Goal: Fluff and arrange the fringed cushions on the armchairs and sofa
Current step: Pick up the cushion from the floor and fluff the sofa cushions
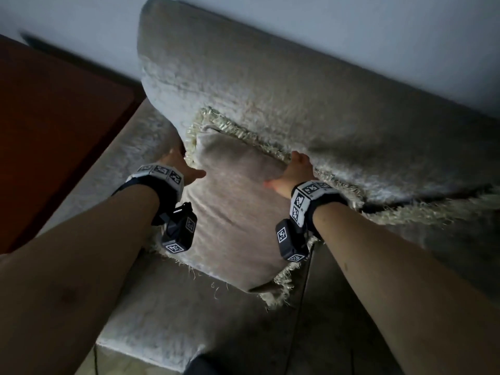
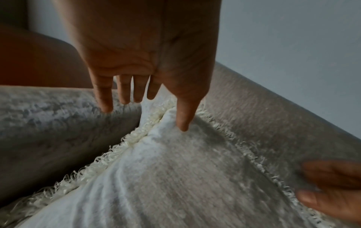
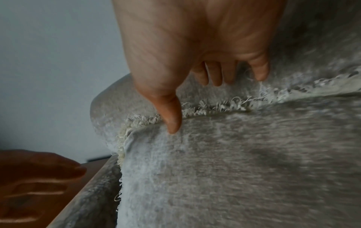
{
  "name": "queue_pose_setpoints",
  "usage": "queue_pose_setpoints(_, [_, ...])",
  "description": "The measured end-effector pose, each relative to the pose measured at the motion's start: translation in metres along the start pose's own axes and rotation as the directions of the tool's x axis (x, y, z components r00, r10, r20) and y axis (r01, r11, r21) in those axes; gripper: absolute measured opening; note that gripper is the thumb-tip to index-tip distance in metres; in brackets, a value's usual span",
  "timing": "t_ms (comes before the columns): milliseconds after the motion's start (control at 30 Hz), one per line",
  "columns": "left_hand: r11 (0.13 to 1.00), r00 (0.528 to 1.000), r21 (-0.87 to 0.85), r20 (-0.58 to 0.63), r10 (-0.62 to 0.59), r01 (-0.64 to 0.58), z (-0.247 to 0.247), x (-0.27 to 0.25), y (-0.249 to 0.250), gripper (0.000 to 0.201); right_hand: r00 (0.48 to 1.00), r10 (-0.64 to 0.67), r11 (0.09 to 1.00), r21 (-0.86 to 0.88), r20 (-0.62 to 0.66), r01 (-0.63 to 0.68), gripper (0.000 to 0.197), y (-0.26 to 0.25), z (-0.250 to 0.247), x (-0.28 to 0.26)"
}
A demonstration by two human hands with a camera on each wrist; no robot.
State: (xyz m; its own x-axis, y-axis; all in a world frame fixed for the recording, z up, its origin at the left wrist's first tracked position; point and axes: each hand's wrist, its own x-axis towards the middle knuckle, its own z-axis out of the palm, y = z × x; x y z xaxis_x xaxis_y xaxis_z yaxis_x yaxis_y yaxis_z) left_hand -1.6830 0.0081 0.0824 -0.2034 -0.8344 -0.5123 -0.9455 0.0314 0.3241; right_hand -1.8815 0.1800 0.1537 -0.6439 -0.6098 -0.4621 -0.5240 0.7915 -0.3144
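Observation:
A grey cushion [image 1: 232, 212] [image 2: 195, 177] [image 3: 234, 169] with a cream fringe leans on the sofa backrest [image 1: 297, 90], in the corner by the armrest [image 1: 121, 180]. My left hand [image 1: 186, 165] [image 2: 150, 112] straddles its upper left edge. The thumb presses the front face, and the straight fingers lie on the armrest side. My right hand [image 1: 289, 171] [image 3: 199, 104] straddles the top right edge the same way, thumb on the face and straight fingers over the fringe against the backrest. A second fringed cushion [image 1: 433, 212] shows partly at the right.
A reddish-brown wooden surface [image 1: 54, 117] stands left of the armrest. A pale wall [image 1: 351, 23] rises behind the backrest. The grey seat [image 1: 189, 320] runs toward me, and a thin dark cable [image 1: 301, 293] crosses it.

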Motion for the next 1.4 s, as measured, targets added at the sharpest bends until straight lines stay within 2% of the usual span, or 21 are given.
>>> queue_pose_setpoints(67, [0.999,0.999,0.001,0.028,-0.033,0.033,0.002,0.004,0.0,0.114,1.0,-0.007,0.998,-0.067,0.01,0.008,0.116,-0.012,0.01,0.014])
queue_pose_setpoints(133, [1.0,0.999,-0.01,0.052,-0.008,0.008,0.008,0.015,0.0,0.116,0.999,-0.004,0.992,-0.125,0.036,0.008,0.126,-0.013,0.021,0.029])
queue_pose_setpoints(233, [0.997,0.989,-0.045,0.131,0.067,-0.061,0.034,0.037,-0.009,0.132,0.993,0.052,0.979,-0.203,0.104,-0.03,0.145,-0.003,0.043,0.045])
queue_pose_setpoints(300, [0.998,0.978,-0.034,0.199,0.057,-0.052,0.059,0.043,-0.019,0.143,0.991,0.093,0.96,-0.273,0.091,-0.065,0.15,0.003,0.06,0.055])
queue_pose_setpoints(333, [0.999,0.977,-0.035,0.208,0.037,-0.03,0.073,0.047,-0.025,0.14,0.994,0.088,0.95,-0.305,0.067,-0.063,0.147,0.005,0.07,0.058])
queue_pose_setpoints(400, [0.999,0.98,-0.037,0.196,0.02,-0.013,0.087,0.053,-0.028,0.118,0.998,0.056,0.944,-0.324,-0.013,-0.057,0.129,0.004,0.079,0.064])
queue_pose_setpoints(467, [0.998,0.978,-0.057,0.207,0.029,-0.017,0.092,0.057,-0.025,0.092,0.995,0.038,0.956,-0.286,-0.092,-0.063,0.095,0.008,0.082,0.064])
queue_pose_setpoints(533, [0.998,0.975,-0.065,0.223,0.02,-0.006,0.093,0.049,-0.022,0.073,0.994,0.071,0.96,-0.266,-0.086,-0.092,0.066,0.018,0.08,0.054])
queue_pose_setpoints(567, [0.999,0.973,-0.048,0.232,0.019,-0.009,0.09,0.043,-0.02,0.069,0.993,0.099,0.959,-0.26,-0.064,-0.112,0.062,0.022,0.079,0.05])
queue_pose_setpoints(733, [0.992,0.974,0.044,0.199,0.106,-0.117,0.034,-0.007,0.004,0.063,0.982,0.18,0.976,-0.112,-0.058,-0.185,0.069,0.022,0.042,0.006])
queue_pose_setpoints(867, [0.957,0.964,0.13,0.095,0.249,-0.26,-0.047,-0.049,0.041,0.067,0.976,0.201,0.977,0.095,-0.08,-0.193,0.077,0.012,-0.008,-0.021])
queue_pose_setpoints(1000, [0.923,0.941,0.197,-0.006,0.34,-0.332,-0.102,-0.07,0.077,0.054,0.973,0.204,0.944,0.286,-0.112,-0.165,0.084,0.002,-0.032,-0.024])
queue_pose_setpoints(1133, [0.905,0.946,0.291,-0.002,0.323,-0.309,-0.096,-0.071,0.09,0.055,0.959,0.271,0.91,0.347,-0.08,-0.228,0.077,0.011,-0.017,-0.014])
queue_pose_setpoints(1267, [0.903,0.966,0.344,0.057,0.253,-0.257,-0.058,-0.047,0.083,0.061,0.941,0.337,0.909,0.267,-0.02,-0.319,0.086,0.021,0.016,0.002])
queue_pose_setpoints(1400, [0.908,0.973,0.351,0.096,0.208,-0.229,-0.023,-0.018,0.075,0.061,0.934,0.356,0.92,0.173,-0.001,-0.351,0.091,0.033,0.037,0.023])
